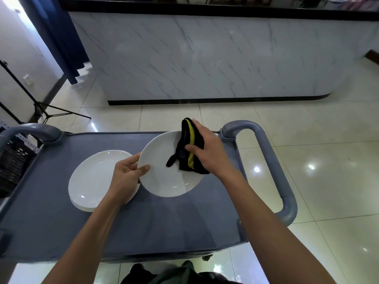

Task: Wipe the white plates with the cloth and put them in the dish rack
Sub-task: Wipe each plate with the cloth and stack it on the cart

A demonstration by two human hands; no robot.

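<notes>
My left hand (126, 173) grips the left rim of a white plate (162, 177), thumb on top, and holds it tilted above the grey cart top (164, 226). My right hand (207, 152) holds a black cloth with a yellow stripe (187, 152) and presses it on the plate's upper right part. A stack of white plates (94, 179) lies on the cart to the left, partly under my left hand. The black dish rack (14, 162) shows at the far left edge.
The cart has grey loop handles at the right (272, 169) and at the far left (39, 130). A marble-fronted counter (205, 58) stands beyond on a glossy tiled floor. A black tripod (41, 107) stands at the left.
</notes>
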